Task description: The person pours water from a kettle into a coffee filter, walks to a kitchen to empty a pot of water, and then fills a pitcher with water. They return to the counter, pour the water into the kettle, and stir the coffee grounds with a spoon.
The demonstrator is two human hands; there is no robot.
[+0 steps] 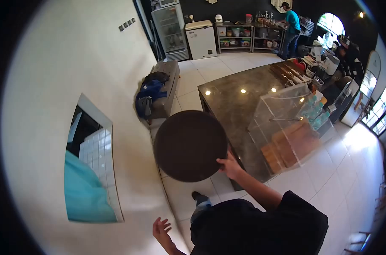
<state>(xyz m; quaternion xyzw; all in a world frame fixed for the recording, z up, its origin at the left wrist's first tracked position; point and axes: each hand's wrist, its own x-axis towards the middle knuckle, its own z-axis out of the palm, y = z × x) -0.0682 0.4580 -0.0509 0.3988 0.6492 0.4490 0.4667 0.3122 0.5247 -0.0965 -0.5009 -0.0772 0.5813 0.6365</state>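
Observation:
A round dark brown tray (pixel 190 145) is held up in front of my body, beside the dark counter. My right hand (pixel 230 165) grips its lower right rim, thumb on the upper face. Low on the left, near the pale wall, my left hand (pixel 162 226) hangs with its fingers apart and holds nothing. On the counter (pixel 229 106) to the right of the tray stands a clear acrylic case (pixel 282 123), with wooden boards (pixel 290 144) seen through it.
A grey bench (pixel 165 93) holding dark clothes stands ahead along the wall. Plastic bottles (pixel 318 114) are beside the acrylic case. A person in a teal shirt (pixel 292 21) stands by the far shelves. A white chest freezer (pixel 201 41) is at the back.

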